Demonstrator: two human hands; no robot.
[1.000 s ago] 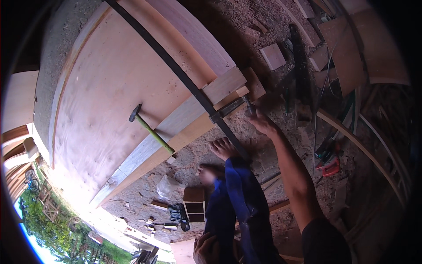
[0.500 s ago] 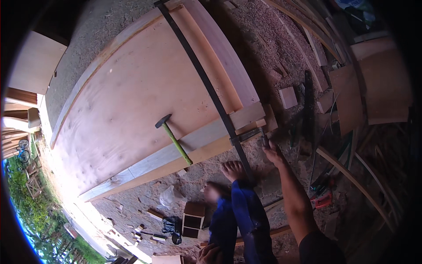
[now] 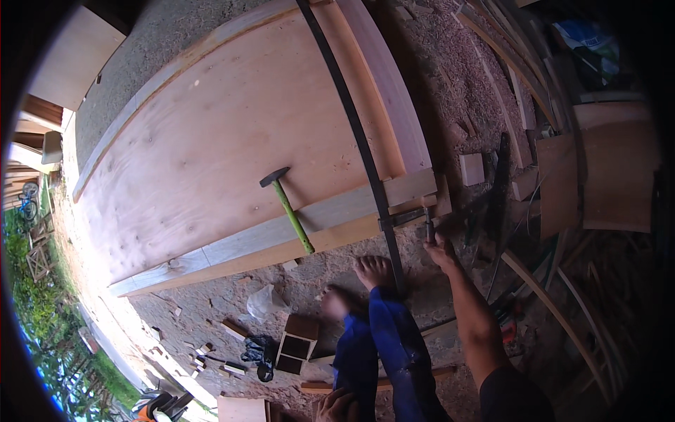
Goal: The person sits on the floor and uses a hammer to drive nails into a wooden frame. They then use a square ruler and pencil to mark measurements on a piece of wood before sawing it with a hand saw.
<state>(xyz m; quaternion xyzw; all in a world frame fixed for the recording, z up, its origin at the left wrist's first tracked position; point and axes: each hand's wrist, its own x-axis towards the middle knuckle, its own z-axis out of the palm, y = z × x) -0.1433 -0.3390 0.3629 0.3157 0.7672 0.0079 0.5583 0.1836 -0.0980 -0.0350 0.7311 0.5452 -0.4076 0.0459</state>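
Note:
A wide pale wooden panel (image 3: 225, 133) with a raised timber frame lies on the ground before me. Across its right part runs a long dark bar clamp (image 3: 349, 105), its jaw near the front right corner, by a small wood block (image 3: 412, 205). My right hand (image 3: 441, 253) is closed around the clamp's screw handle (image 3: 429, 228). Low in the picture, my left hand (image 3: 337, 406) rests on my blue-trousered leg, fingers laid over the cloth and holding nothing visible. A hammer (image 3: 290, 207) with a green handle lies across the frame's near rail (image 3: 239, 246).
My bare foot (image 3: 373, 272) is beside the clamp bar. Nearby on the ground are a clear plastic bag (image 3: 266, 302), an open wooden box (image 3: 298, 343) and offcuts. A saw-like dark tool (image 3: 500, 169), curved wood strips (image 3: 555, 299) and boards (image 3: 612, 169) lie to the right.
The view has shifted a little, so the panel sits slightly further right. My right hand stays on the clamp handle, which now stands more upright. My left hand still rests on my leg.

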